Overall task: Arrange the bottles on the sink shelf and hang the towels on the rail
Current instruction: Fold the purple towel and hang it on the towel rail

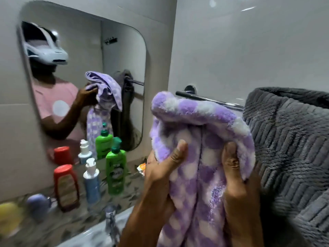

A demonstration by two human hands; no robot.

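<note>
The left hand [161, 172] and the right hand [235, 179] both grasp a fluffy purple-and-white checked towel [201, 122]. Their thumbs press into its near face, and the other fingers are hidden behind the cloth. The towel is bunched and held up, with its top fold at 12 o'clock just in front of a thin chrome wall rail [210, 99]. Whether the two touch cannot be told. At 3 o'clock a grey ribbed plush towel [293, 139] hangs over the rail, against the checked one. At 9 o'clock, on the speckled stone bench [71, 227], a green bottle with a dark green cap [115, 173], a white-and-blue pump bottle [91, 184] and a red-topped bottle [65, 186] stand in a row below a rounded wall mirror [99, 56]. At 7 o'clock there is a blurred metal tap [111, 221].
</note>
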